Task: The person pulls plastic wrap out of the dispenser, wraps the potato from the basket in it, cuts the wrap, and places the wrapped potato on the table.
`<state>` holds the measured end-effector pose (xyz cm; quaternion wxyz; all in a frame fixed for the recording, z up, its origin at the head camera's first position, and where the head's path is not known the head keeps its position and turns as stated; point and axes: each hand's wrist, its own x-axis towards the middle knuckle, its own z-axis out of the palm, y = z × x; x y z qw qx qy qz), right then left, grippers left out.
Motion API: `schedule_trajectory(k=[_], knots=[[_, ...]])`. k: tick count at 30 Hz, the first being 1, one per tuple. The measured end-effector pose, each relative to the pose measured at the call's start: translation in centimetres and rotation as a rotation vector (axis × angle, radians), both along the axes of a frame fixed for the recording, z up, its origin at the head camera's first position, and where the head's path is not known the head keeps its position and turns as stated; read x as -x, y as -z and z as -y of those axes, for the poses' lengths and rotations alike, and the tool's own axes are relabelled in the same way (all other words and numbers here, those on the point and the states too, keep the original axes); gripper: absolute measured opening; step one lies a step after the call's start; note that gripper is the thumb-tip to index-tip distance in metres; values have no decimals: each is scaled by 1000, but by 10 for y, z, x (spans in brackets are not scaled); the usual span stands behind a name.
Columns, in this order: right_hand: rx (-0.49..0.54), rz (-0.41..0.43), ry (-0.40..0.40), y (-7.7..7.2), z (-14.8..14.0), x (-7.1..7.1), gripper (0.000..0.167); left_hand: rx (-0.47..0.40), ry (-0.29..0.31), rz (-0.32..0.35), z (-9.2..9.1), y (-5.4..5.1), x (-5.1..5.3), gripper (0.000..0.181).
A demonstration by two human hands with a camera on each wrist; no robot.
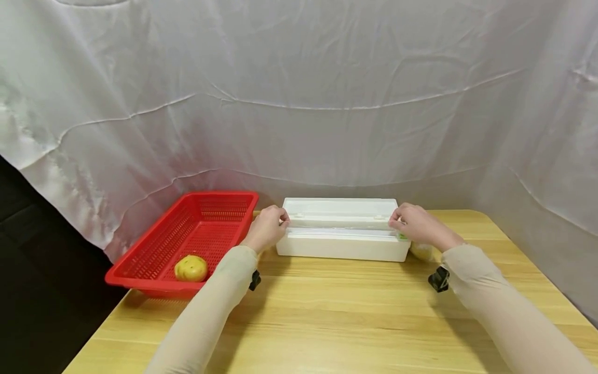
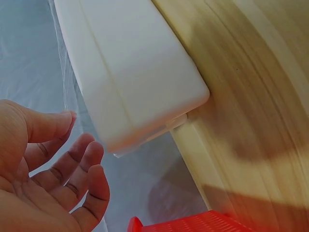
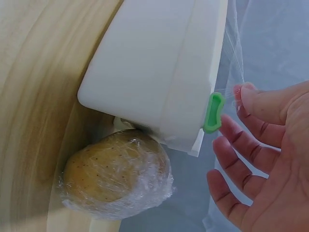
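Note:
A white cling film dispenser box (image 1: 343, 248) sits on the table with its lid (image 1: 340, 206) raised at the back. My left hand (image 1: 268, 226) is at the box's left end, pinching a corner of clear cling film (image 2: 64, 79) between thumb and forefinger, the other fingers loosely bent. At the right end my right hand (image 1: 420, 223) pinches the film's other corner (image 3: 234, 53). The film stretches between both hands along the opening. A green slider (image 3: 213, 112) shows at the box's right end, close to my right fingertips. Beside that end lies a potato wrapped in film (image 3: 118, 174).
On the left stands a red plastic basket (image 1: 140, 284) with one unwrapped potato (image 1: 191, 268) in its near end. The wooden table (image 1: 336, 317) extends in front of the box. A pale grey curtain (image 1: 299, 140) hangs close behind.

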<state>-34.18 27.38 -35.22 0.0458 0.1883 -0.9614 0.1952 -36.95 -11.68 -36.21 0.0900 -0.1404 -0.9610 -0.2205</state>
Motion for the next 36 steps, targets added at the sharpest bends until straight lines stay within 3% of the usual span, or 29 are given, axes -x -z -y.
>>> schedule_trajectory(k=[6, 18, 36], knots=[[35, 16, -8, -6, 0, 0, 23, 8, 7, -25, 1, -4, 2, 12], [26, -34, -12, -12, -1, 0, 21, 32, -1, -39, 4, -12, 8, 12], [44, -58, -31, -27, -3, 6, 22, -3, 9, -15, 11, -32, 11, 15]])
